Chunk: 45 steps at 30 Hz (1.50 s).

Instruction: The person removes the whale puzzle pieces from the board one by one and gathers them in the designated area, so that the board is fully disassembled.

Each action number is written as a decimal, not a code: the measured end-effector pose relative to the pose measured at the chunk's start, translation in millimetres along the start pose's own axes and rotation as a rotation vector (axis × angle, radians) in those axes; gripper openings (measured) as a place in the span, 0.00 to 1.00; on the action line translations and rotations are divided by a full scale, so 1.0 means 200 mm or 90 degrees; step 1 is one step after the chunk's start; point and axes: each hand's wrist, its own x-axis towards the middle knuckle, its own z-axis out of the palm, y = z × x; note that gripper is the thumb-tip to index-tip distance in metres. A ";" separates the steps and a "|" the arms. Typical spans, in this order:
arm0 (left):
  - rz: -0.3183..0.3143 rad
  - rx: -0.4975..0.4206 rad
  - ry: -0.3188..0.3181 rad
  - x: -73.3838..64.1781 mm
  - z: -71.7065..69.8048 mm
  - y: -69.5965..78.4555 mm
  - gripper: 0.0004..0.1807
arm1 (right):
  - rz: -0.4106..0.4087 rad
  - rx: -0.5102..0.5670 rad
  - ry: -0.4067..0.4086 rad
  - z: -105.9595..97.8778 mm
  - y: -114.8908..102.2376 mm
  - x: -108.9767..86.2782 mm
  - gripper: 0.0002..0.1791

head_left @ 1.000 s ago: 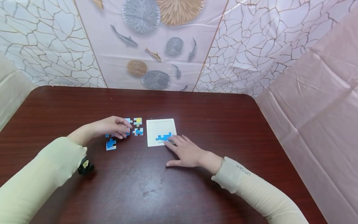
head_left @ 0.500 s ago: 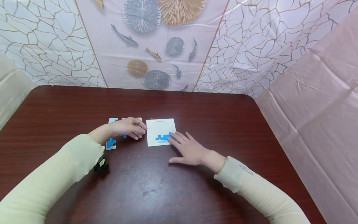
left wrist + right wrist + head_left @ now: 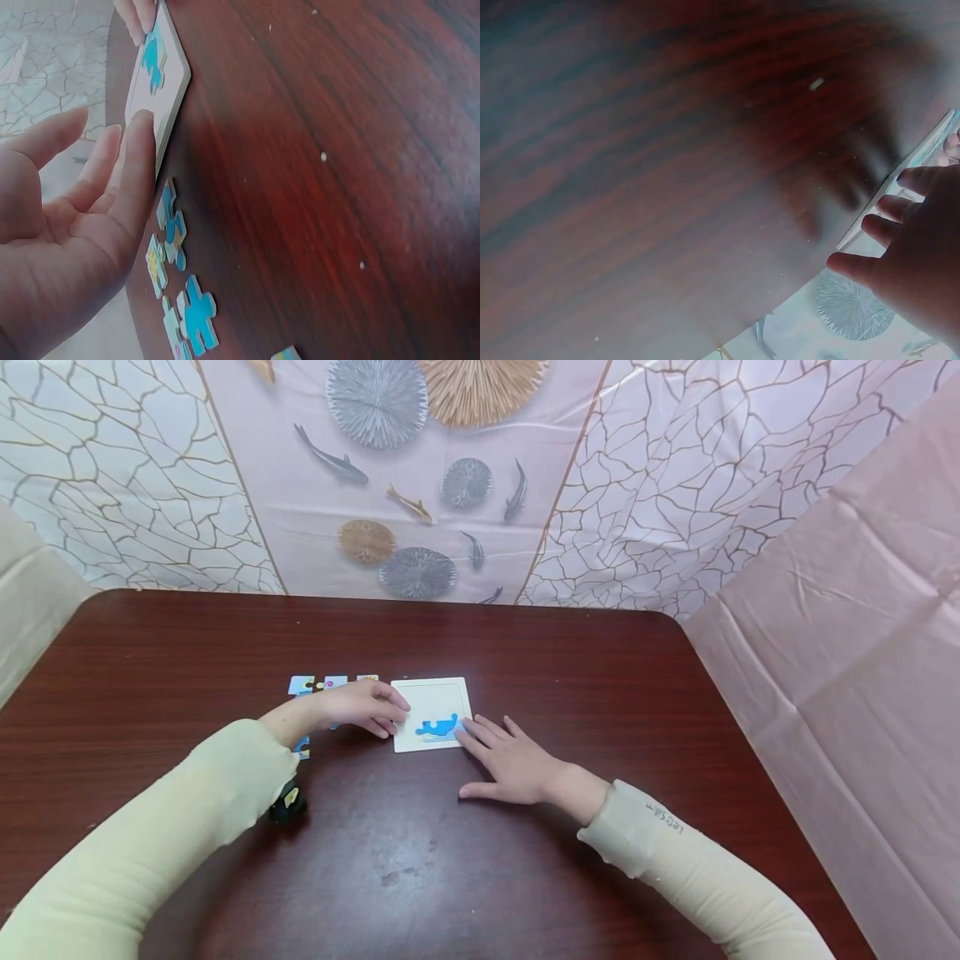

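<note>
A square white puzzle tray (image 3: 401,739) lies mid-table, with joined blue jigsaw pieces (image 3: 441,727) along its lower right part. My left hand (image 3: 363,706) reaches over the tray's left edge, fingers loosely extended. In the left wrist view, that hand (image 3: 82,217) has a fingertip right at the tray's pale inner surface, and no piece shows between its fingers. On the other side, my right hand (image 3: 517,768) lies with spread fingers, its fingertips at the tray's lower right rim beside the blue pieces. The right wrist view shows those fingers (image 3: 855,266) straight along the tray edge.
Several loose jigsaw pieces (image 3: 302,685) lie left of the tray, partly hidden under my left forearm; the left wrist view shows a blue piece (image 3: 199,319) among them. A dark object (image 3: 288,802) hangs below my left cuff. Patterned cloth (image 3: 420,485) stands behind the table.
My left hand has moved right, from over the loose pieces to the tray's left edge. The right hand has shifted slightly right, uncovering more of the joined blue pieces.
</note>
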 end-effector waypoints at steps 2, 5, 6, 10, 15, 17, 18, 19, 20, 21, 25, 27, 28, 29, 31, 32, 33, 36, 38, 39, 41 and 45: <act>-0.004 -0.003 -0.006 0.01 0.01 0.00 0.22 | 0.000 0.002 0.001 0.00 0.00 0.00 0.46; -0.010 -0.013 -0.014 0.02 0.02 0.00 0.22 | 0.001 0.003 0.002 0.00 0.00 0.00 0.46; -0.010 -0.014 -0.016 0.02 0.02 0.00 0.22 | 0.002 0.002 0.000 0.01 0.00 0.00 0.46; -0.007 -0.022 -0.019 0.03 0.04 0.01 0.23 | 0.006 -0.001 -0.004 0.01 0.00 0.01 0.47; 0.004 -0.013 -0.027 0.04 0.05 0.01 0.23 | 0.006 -0.005 -0.004 0.01 0.00 0.01 0.47; 0.004 -0.012 -0.026 0.04 0.06 0.01 0.23 | 0.005 -0.008 -0.003 0.01 0.00 0.01 0.47; 0.002 -0.015 -0.024 0.05 0.06 0.01 0.23 | 0.005 -0.008 -0.004 0.01 0.00 0.01 0.47; 0.004 -0.017 -0.024 0.05 0.06 0.01 0.23 | 0.005 -0.010 -0.004 0.01 0.00 0.00 0.47; 0.001 -0.024 -0.022 0.05 0.06 0.01 0.23 | 0.005 -0.011 -0.004 0.01 0.00 0.00 0.47; 0.000 -0.030 -0.020 0.05 0.07 0.02 0.23 | 0.005 -0.011 -0.004 0.01 0.00 0.00 0.47; 0.001 -0.038 -0.017 0.05 0.08 0.03 0.23 | 0.005 -0.012 -0.005 0.01 0.00 0.00 0.47; 0.001 -0.029 -0.014 0.06 0.08 0.03 0.22 | 0.005 -0.011 -0.006 0.01 0.00 0.00 0.47; 0.001 -0.021 -0.012 0.06 0.09 0.04 0.22 | 0.005 -0.011 -0.006 0.01 0.00 0.00 0.47; 0.000 -0.013 -0.009 0.07 0.09 0.04 0.22 | 0.005 -0.011 -0.007 0.01 0.00 0.00 0.47; -0.003 0.000 -0.001 0.08 0.09 0.04 0.21 | 0.006 -0.010 -0.007 0.01 0.00 0.00 0.47; -0.006 0.002 0.004 0.08 0.10 0.05 0.20 | 0.006 -0.009 -0.007 0.01 0.00 0.00 0.47; -0.009 0.005 0.008 0.09 0.10 0.05 0.20 | 0.007 -0.008 -0.008 0.01 0.00 0.00 0.47; -0.014 0.006 0.023 0.10 0.12 0.06 0.19 | 0.007 -0.008 -0.008 0.00 0.00 0.00 0.47; -0.015 0.013 0.034 0.11 0.12 0.06 0.18 | 0.007 -0.008 -0.006 0.01 0.00 0.00 0.47; -0.015 0.016 0.040 0.12 0.13 0.06 0.18 | 0.007 -0.009 -0.005 0.01 0.00 0.00 0.47; -0.015 0.024 0.053 0.12 0.13 0.06 0.17 | 0.004 -0.009 -0.002 0.01 0.00 0.00 0.47; -0.016 0.031 0.064 0.12 0.14 0.07 0.16 | -0.003 -0.006 0.006 0.01 0.00 0.00 0.46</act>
